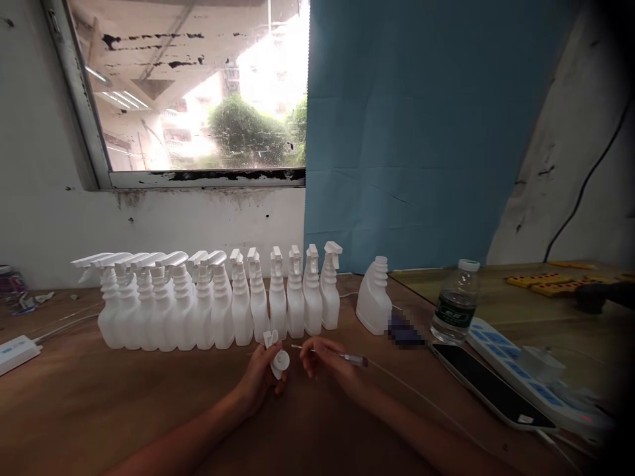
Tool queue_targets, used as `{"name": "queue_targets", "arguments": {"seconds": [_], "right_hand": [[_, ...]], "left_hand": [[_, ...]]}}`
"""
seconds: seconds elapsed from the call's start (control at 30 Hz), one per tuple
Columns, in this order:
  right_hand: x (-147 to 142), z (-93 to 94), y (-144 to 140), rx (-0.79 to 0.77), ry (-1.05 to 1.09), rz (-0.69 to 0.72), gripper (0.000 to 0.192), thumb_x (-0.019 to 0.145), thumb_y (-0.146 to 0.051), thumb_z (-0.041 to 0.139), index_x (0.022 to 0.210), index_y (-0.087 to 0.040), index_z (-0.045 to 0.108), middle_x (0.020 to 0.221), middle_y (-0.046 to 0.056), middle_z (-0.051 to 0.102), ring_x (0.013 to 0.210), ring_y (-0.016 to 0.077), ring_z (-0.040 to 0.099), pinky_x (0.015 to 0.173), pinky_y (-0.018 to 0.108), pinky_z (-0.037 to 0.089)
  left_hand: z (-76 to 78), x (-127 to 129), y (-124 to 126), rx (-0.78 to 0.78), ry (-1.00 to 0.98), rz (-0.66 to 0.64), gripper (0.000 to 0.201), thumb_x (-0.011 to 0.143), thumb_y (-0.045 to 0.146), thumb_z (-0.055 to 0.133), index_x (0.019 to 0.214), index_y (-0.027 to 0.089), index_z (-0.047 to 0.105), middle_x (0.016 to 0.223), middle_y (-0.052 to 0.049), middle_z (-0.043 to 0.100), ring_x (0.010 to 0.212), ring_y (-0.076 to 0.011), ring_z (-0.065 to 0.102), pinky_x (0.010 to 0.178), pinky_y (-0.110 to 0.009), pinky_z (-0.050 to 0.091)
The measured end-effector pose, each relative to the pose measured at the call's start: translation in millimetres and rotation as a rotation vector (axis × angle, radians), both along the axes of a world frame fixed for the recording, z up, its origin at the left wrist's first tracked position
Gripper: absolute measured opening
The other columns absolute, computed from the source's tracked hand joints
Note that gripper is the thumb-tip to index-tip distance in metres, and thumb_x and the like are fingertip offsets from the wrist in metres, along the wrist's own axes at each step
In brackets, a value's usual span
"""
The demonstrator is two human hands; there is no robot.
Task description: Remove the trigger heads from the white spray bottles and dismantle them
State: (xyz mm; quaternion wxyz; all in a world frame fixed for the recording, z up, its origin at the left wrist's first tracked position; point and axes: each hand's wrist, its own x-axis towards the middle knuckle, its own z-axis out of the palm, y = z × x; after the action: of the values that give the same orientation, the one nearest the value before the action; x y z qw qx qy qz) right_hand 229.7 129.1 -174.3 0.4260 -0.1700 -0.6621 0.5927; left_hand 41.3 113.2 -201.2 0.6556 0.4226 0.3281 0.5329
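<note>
Left hand (258,375) grips a white spray head (281,361) — right hand (328,357) holds a slim tool (356,360)

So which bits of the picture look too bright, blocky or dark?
Head view: the window glares white toward its upper right; a dark patch beside the sprayerless bottle is broken into blocks; the far right edge fades to black.

Workshop: lined-up spray bottles (221,324), stained wall (208,219).
</note>
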Motion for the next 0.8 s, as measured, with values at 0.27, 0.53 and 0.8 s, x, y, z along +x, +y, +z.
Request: {"name": "queue_targets", "arguments": {"seconds": [0.27, 0.53, 0.8], "right_hand": [[3, -14.2, -12, 0.231, -0.282, -0.138, 0.014, 0.091, -0.03, 0.053, 0.096, -0.018, 0.053, 0.081, 0.002, 0.062, 0.064, 0.011, 0.054, 0.06, 0.023, 0.043], [4, -18.4, -14, 0.717, -0.434, -0.35, 0.01, 0.089, -0.018, 0.05, 0.094, -0.019, 0.059, 0.08, 0.001, 0.059, 0.066, 0.0099, 0.054, 0.064, 0.022, 0.041], [2, -24.6, -9, 0.362, -0.351, -0.225, 0.013, 0.091, -0.027, 0.05, 0.085, -0.017, 0.056, 0.076, 0.002, 0.059, 0.065, 0.0122, 0.054, 0.061, 0.024, 0.041]], "left_hand": [[3.5, 4, -5, 0.051, 0.103, -0.001, 0.039, 0.083, 0.052, 0.059, 0.085, 0.018, 0.042, 0.057, 0.0, 0.057, 0.044, -0.0124, 0.05, 0.035, -0.018, 0.037], [-5.0, 4, 0, 0.074, 0.139, 0.024, 0.039, 0.082, 0.052, 0.061, 0.083, 0.017, 0.044, 0.058, 0.001, 0.057, 0.044, -0.012, 0.052, 0.034, -0.018, 0.04], [-4.1, 4, -3, 0.072, 0.225, -0.022, 0.037, 0.081, 0.052, 0.058, 0.084, 0.019, 0.042, 0.048, 0.004, 0.052, 0.032, -0.0089, 0.04, 0.028, -0.015, 0.027]]}}
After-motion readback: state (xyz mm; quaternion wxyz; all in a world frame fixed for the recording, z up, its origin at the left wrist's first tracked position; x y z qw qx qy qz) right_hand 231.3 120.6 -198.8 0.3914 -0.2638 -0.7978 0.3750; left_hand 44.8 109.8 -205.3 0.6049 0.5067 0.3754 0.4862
